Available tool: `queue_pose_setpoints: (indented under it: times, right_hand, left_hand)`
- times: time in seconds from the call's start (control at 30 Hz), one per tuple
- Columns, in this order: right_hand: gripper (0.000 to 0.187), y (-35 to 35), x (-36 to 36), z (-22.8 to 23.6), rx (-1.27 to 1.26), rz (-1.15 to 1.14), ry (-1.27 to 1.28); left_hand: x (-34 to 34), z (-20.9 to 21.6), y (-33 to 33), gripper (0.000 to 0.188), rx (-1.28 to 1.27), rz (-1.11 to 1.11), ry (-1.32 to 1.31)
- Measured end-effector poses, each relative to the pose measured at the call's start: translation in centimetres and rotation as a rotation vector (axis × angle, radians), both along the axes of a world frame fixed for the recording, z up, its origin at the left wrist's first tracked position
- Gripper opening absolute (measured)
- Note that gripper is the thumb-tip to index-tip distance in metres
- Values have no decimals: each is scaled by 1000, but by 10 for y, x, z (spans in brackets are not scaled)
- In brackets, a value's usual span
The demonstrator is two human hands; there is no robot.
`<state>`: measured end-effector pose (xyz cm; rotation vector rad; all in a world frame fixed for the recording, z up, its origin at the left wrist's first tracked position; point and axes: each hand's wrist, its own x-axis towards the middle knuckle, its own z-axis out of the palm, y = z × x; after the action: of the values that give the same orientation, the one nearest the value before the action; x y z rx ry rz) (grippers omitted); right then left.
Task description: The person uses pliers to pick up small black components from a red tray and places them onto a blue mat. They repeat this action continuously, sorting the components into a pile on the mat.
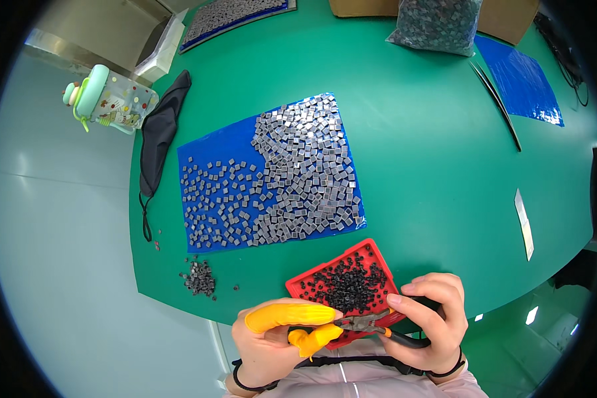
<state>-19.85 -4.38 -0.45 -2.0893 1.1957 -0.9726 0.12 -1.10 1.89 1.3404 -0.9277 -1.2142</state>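
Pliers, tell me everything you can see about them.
The pliers have a dark, metal-looking head and black handles with orange near the pivot. The right hand holds them, handles apart, over the red tray. Their tips point left, at the left hand in yellow finger covers; whether they grip anything is hidden.

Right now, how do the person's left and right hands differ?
The left hand has yellow covers on two digits; the right hand is bare-fingered. The right hand grips the pliers by the handles, while the left hand is at the tip; whether it pinches a piece there I can't tell. Both wear a dark wristband.
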Motion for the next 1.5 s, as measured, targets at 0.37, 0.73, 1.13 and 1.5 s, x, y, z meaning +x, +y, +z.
queue_pose_setpoints:
  times: [0.37,0.73,1.13,1.5]
  right_hand:
    - [55,1,-1,-1,-38,-3,29]
    - [51,4,-3,-2,-38,-15,-31]
    - [49,3,-6,-3,-18,40,-52]
    - [49,4,-9,-4,-18,37,-68]
  left_hand:
    - [6,0,9,27,-89,-31,-361]
    - [-9,8,0,28,-16,12,-151]
    - [3,-21,4,33,-265,-361,-157]
    - [1,-13,5,19,-125,-300,-24]
